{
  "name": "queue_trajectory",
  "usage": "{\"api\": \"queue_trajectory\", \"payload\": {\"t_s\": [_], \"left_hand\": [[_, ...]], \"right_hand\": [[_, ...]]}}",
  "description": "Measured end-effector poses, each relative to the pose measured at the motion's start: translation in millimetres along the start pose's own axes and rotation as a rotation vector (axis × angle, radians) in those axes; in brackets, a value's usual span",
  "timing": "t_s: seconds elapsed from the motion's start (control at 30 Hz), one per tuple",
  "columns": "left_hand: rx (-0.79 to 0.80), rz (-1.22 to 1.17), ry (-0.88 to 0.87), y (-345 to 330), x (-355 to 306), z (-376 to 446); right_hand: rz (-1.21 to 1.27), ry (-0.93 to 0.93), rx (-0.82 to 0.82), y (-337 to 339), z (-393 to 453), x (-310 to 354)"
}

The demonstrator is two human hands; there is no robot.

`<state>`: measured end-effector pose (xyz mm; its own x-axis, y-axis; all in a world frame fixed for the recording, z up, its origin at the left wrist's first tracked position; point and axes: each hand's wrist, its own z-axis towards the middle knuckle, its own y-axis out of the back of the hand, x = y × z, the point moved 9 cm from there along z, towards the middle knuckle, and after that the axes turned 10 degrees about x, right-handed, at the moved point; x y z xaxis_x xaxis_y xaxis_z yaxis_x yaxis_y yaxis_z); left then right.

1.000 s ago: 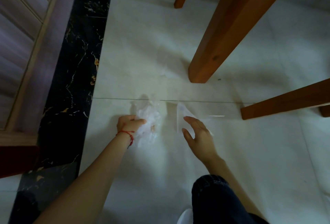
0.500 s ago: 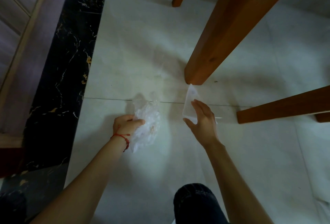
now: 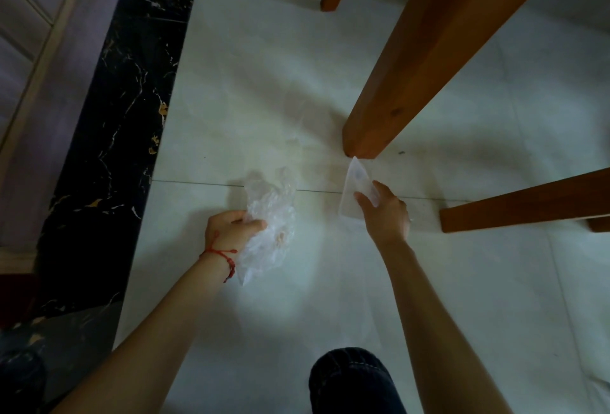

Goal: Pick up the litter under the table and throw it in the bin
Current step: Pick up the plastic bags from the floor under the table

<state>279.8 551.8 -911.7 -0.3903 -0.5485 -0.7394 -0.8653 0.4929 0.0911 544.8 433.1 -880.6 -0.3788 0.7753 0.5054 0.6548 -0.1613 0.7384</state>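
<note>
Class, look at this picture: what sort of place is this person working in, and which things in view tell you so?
Probably a dining area in a home, seen from floor level. Clues: pale polished floor tiles with a black marble border, and slanted wooden furniture legs, likely a table and chairs. Both hands hold clear plastic litter.

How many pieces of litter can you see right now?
2. A crumpled clear bag is gripped in the left hand; a flat clear wrapper is held by the right hand near the table leg. More may lie outside the view.

Red string bracelet (image 3: 221, 257) on left wrist; dark denim trouser knee (image 3: 355, 380).
</note>
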Motion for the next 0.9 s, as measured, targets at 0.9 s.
{"api": "queue_trajectory", "payload": {"t_s": [0.9], "left_hand": [[-0.077, -0.073, 0.056, 52.7, -79.0, -129.5]], "right_hand": [[0.468, -0.093, 0.088, 77.3, -103.5, 75.3]]}}
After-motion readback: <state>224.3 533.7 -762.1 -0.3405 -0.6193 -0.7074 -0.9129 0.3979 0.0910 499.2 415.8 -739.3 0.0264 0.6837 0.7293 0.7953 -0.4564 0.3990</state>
